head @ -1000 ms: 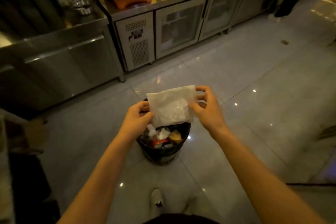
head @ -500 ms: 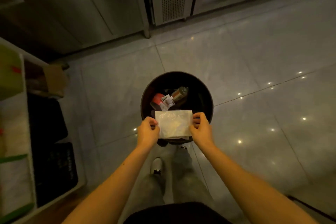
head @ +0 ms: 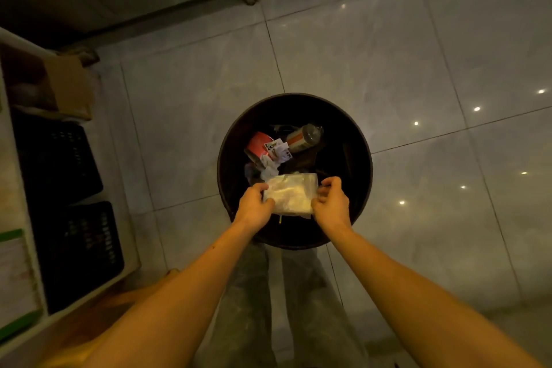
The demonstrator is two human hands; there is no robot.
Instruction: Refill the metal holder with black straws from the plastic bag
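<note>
Over the bin [head: 352,125] | left hand [head: 254,205], right hand [head: 331,203] pinch plastic bag [head: 291,196] | more crumpled than before

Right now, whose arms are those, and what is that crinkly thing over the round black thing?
There is no machine here. Those are a person's own arms, filmed by a camera worn on their head and looking down, so you also see their legs. The left hand and right hand each pinch one side of a crumpled clear bag. They hold it over a round black bin that stands on the tiled floor. Inside the bin lie a bottle, something red and paper scraps. No straws show in the bag.
</note>
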